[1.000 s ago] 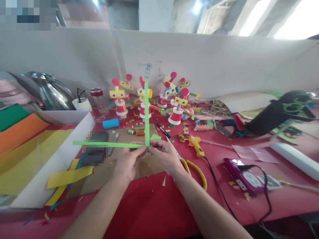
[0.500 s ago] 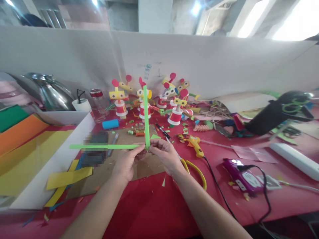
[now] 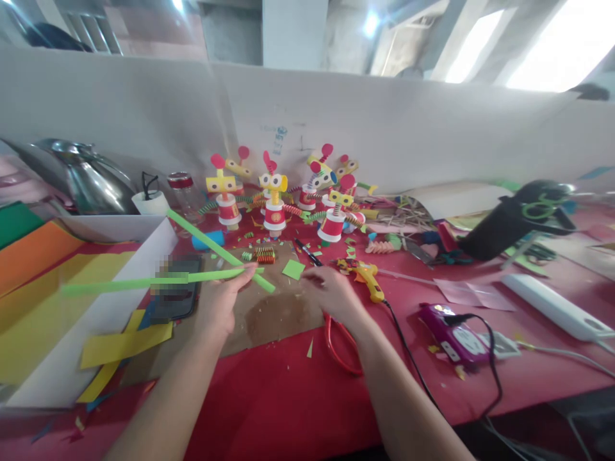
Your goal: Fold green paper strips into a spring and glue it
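1. Behind our red-covered table (image 3: 288,403) stands a plain white partition (image 3: 408,128), with blue writing on it that we cannot read.
2. Our left hand (image 3: 225,301) pinches two long, narrow, light-green paper strips (image 3: 216,275) between thumb and fingers, which are closed on them. They cross at our fingertips; we cannot tell whether they are joined there.
3. One strip runs leftward, nearly level, above a dark flat object (image 3: 180,307) and a white open box (image 3: 154,253); the other slants up and left, passing in front of a blue paper cylinder (image 3: 204,241).
4. Our right hand (image 3: 336,294) is apart from the strips, fingers curled inward and blurred; we cannot tell whether it grips anything. Just below its wrist shows a red loop-shaped handle (image 3: 330,346).
5. Between our hands, a small green paper square (image 3: 293,269) lies on brown cardboard (image 3: 288,320), near orange-and-green folded paper springs (image 3: 266,255).
6. Beyond the cardboard we see red-and-white paper-cup figures (image 3: 275,216) with yellow heads. To the right of our right hand lies a yellow glue gun (image 3: 369,282) with a black cord.
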A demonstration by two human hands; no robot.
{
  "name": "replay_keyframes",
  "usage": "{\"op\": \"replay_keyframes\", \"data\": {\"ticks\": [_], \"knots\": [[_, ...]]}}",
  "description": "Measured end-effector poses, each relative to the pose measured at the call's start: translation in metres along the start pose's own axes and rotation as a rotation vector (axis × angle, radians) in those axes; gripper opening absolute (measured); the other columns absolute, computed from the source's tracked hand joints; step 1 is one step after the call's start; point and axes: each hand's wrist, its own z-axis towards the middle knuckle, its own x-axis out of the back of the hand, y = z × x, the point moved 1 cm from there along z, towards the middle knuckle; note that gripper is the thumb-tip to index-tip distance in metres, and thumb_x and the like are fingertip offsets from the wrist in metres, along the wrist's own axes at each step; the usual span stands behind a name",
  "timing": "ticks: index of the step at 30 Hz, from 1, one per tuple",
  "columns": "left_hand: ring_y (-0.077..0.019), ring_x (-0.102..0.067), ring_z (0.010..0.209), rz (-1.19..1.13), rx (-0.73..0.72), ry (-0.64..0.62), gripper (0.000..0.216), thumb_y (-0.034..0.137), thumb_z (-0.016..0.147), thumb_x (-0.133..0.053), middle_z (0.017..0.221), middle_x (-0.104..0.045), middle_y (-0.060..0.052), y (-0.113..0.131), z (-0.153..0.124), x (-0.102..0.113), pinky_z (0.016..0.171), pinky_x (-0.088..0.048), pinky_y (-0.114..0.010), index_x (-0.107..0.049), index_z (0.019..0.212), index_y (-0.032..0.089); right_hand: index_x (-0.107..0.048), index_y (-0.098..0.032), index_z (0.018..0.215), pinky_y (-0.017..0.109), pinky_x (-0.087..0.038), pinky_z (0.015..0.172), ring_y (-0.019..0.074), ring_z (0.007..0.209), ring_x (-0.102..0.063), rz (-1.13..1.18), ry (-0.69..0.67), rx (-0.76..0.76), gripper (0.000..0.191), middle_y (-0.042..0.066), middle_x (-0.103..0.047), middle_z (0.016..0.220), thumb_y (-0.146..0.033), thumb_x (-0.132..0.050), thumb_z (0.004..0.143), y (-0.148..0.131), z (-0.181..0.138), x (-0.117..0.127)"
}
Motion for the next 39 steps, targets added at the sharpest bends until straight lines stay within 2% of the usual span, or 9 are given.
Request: {"op": "replay_keyframes", "data": {"ticks": [3,5,8,11,15,18,20,27,39], "knots": [[-0.0182,-0.061,0.083,0.067,-0.010,0.042,0.031,0.033,0.053,-0.083,0.089,-0.074,-0.007,-0.005,0.006,0.002,0.063,-0.041,-0.025,-0.077,0.079,0.018,-0.065,-0.016,0.097,0.044,-0.041,0.086,0.0311,0.103,-0.056,-0.445,0.292,-0.268,0.026,0.017,-0.064,0.106,-0.031,-0.059,0.077,0.034,-0.001,0.046],[-0.0173,-0.060,0.080,0.102,0.005,0.027,0.031,0.033,0.054,-0.082,0.088,-0.073,-0.007,-0.010,0.009,0.001,0.061,-0.039,-0.024,-0.077,0.080,0.018,-0.062,-0.013,0.097,0.046,-0.040,0.084,0.0361,0.106,-0.054,-0.514,0.331,-0.460,0.034,0.021,-0.061,0.106,-0.032,-0.066,0.069,0.058,-0.004,0.069],[-0.0166,-0.059,0.076,0.111,0.019,0.019,0.031,0.033,0.054,-0.082,0.084,-0.073,-0.007,-0.018,0.011,-0.001,0.060,-0.038,-0.024,-0.077,0.080,0.017,-0.059,-0.018,0.071,0.038,-0.042,0.074,0.0323,0.091,-0.059,-0.311,0.268,-0.545,0.016,0.012,-0.064,0.079,-0.020,-0.068,0.058,0.081,-0.005,0.084],[-0.0170,-0.058,0.071,0.121,0.035,0.053,0.028,0.030,0.053,-0.082,0.075,-0.071,-0.006,-0.027,0.012,-0.003,0.061,-0.039,-0.026,-0.076,0.077,0.017,-0.051,-0.021,0.058,0.031,-0.040,0.058,0.0230,0.068,-0.060,-0.168,0.237,-0.528,0.010,0.003,-0.056,0.057,-0.022,-0.059,0.064,0.084,-0.008,0.081],[-0.0192,-0.058,0.071,0.161,0.015,0.071,0.020,0.028,0.054,-0.080,0.070,-0.069,-0.004,-0.036,0.014,-0.005,0.066,-0.041,-0.028,-0.076,0.071,0.019,-0.048,-0.021,0.068,0.026,-0.042,0.053,0.0158,0.059,-0.058,0.133,0.198,-0.468,0.009,0.001,-0.060,0.062,-0.023,-0.057,0.065,0.058,-0.021,0.070],[-0.0199,-0.059,0.073,0.188,-0.035,0.051,0.016,0.028,0.056,-0.078,0.071,-0.069,-0.004,-0.041,0.016,-0.005,0.067,-0.042,-0.028,-0.076,0.071,0.021,-0.051,-0.021,0.079,0.027,-0.046,0.058,0.0164,0.064,-0.060,0.620,0.039,-0.391,0.026,0.003,-0.065,0.071,-0.022,-0.069,0.061,0.028,-0.034,0.058],[-0.0199,-0.059,0.072,0.242,-0.050,0.038,0.017,0.029,0.057,-0.078,0.070,-0.069,-0.003,-0.045,0.017,-0.004,0.067,-0.041,-0.028,-0.077,0.073,0.022,-0.054,-0.021,0.090,0.027,-0.045,0.057,0.0151,0.062,-0.059,0.698,-0.044,-0.306,0.031,0.003,-0.066,0.075,-0.029,-0.071,0.066,0.011,-0.041,0.048],[-0.0214,-0.059,0.068,0.325,-0.054,0.011,0.017,0.028,0.057,-0.077,0.066,-0.070,-0.004,-0.051,0.020,-0.002,0.063,-0.040,-0.029,-0.077,0.073,0.023,-0.053,-0.020,0.083,0.027,-0.039,0.054,0.0149,0.054,-0.051,0.136,-0.108,-0.153,0.024,-0.002,-0.054,0.058,-0.043,-0.056,0.082,0.004,-0.048,0.013],[-0.0230,-0.064,0.075,0.405,-0.136,-0.038,0.020,0.030,0.060,-0.073,0.074,-0.073,-0.005,-0.064,0.030,0.002,0.067,-0.044,-0.030,-0.078,0.078,0.021,-0.052,-0.020,0.112,0.028,-0.039,0.066,0.0261,0.086,-0.065,-0.330,-0.142,-0.115,0.028,0.010,-0.071,0.091,-0.035,-0.047,0.090,-0.009,-0.043,0.002]]}}
